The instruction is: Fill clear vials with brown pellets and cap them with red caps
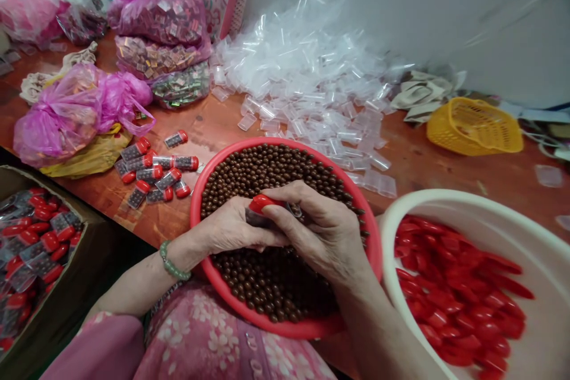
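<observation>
While our two hands work above the lap, a brown cardboard box (pixel 66 285) at far left holds a heap of clear tubes capped in red (pixel 35 231), each packed with dark beads, so a good batch looks finished. Beyond it, on the orange-brown wooden table (pixel 209 127), lie bulging magenta plastic bags (pixel 71 116) and a small scatter of capped tubes (pixel 151 169). Our left hand (pixel 236 228), a green beaded bracelet (pixel 171 261) on its wrist, curls round a clear tube (pixel 271 218), while our right hand (pixel 318 231) pinches a glossy red cap (pixel 262 203) at its end; both are closed on the work, and the fingers hide so much of the tube that we cannot tell how full it is. They rest over a round red plastic bowl (pixel 376 249) heaped with shiny brown beads (pixel 276 169). Much looks left to do: a wide drift of empty clear tubes (pixel 312 77) lies behind the bowl, and a cream plastic basin (pixel 414 205) brims with loose red caps (pixel 458 291). Farther right, a yellow plastic basket (pixel 474 127) sits on the table, while the basin crowds our right forearm (pixel 378 332).
</observation>
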{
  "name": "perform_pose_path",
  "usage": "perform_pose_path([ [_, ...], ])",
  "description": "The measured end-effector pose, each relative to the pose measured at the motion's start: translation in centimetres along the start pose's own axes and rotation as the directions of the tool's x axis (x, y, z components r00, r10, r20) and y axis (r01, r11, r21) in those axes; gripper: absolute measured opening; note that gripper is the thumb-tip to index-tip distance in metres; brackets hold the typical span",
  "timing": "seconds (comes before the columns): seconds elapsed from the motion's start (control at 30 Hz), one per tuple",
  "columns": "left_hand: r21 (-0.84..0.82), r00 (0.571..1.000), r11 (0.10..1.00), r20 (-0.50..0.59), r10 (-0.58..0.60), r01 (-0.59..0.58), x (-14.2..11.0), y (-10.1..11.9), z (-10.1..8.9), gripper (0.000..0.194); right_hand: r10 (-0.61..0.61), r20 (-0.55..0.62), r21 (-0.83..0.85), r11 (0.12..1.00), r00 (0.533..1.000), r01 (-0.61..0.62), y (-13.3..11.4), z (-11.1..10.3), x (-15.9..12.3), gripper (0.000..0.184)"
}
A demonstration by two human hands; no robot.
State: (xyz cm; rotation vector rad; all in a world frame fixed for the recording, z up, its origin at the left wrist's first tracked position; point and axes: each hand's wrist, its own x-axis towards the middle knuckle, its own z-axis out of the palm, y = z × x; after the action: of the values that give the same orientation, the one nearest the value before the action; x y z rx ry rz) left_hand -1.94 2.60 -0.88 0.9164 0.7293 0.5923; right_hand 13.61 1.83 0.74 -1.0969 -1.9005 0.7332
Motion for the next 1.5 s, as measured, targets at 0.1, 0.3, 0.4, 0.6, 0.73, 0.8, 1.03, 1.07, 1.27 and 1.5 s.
perform_pose_path([
  [0.1, -0.021, 1.0, 0.999, 0.004, -0.028, 0.028, 0.1, 0.0, 0.1, 0.036, 0.037, 0.025, 0.005, 0.999, 0.999, -0.037, 0.2, -0.1, 0.0, 0.011],
  [0.3, 0.011, 0.998, 0.999, 0.051, -0.038, 0.037, 0.3, -0.4, -0.3, 0.034, -0.065, 0.062, -0.083, 0.994, 0.996, 0.07, 0.1, -0.5, -0.1, 0.011],
  [0.4, -0.003, 0.996, 0.999, 0.078, -0.037, 0.037, 0.3, -0.9, -0.6, 0.032, -0.159, 0.137, -0.188, 0.965, 0.978, 0.183, -0.3, -0.9, -0.4, 0.028],
  [0.6, -0.18, 0.989, 0.975, 0.098, -0.112, 0.128, 0.7, -1.3, -0.4, 0.038, -0.193, 0.245, -0.484, 0.825, 0.95, 0.293, -0.6, -0.1, -1.3, 0.081],
  [0.73, -0.321, 0.987, 0.934, 0.094, -0.13, 0.153, 1.1, -1.2, 0.1, 0.042, -0.25, 0.176, -0.607, 0.734, 0.952, 0.305, -0.3, 0.6, -1.6, 0.07],
  [0.8, -0.346, 0.987, 0.926, 0.107, -0.123, 0.153, 1.3, -1.1, 0.3, 0.042, -0.292, 0.164, -0.613, 0.719, 0.942, 0.329, -0.1, 0.5, -1.6, 0.066],
  [1.03, -0.293, 0.975, 0.936, 0.165, -0.15, 0.193, 1.0, -0.5, 1.5, 0.034, -0.399, 0.156, -0.585, 0.699, 0.904, 0.41, 0.0, -0.7, -2.0, 0.075],
  [1.07, -0.29, 0.976, 0.938, 0.16, -0.15, 0.192, 0.9, -0.4, 1.7, 0.031, -0.395, 0.155, -0.573, 0.71, 0.905, 0.408, -0.1, -0.9, -2.1, 0.077],
  [1.27, -0.207, 0.962, 0.944, 0.147, -0.231, 0.258, 0.3, 0.1, 2.9, 0.037, -0.426, 0.149, -0.571, 0.699, 0.892, 0.43, -0.4, -1.2, -2.8, 0.078],
  [1.5, 0.195, 0.954, 0.966, -0.214, 0.208, -0.167, -2.4, 2.2, 0.2, 0.028, -0.354, 0.171, -0.547, 0.742, 0.919, 0.388, 0.7, -1.9, -2.4, 0.078],
])
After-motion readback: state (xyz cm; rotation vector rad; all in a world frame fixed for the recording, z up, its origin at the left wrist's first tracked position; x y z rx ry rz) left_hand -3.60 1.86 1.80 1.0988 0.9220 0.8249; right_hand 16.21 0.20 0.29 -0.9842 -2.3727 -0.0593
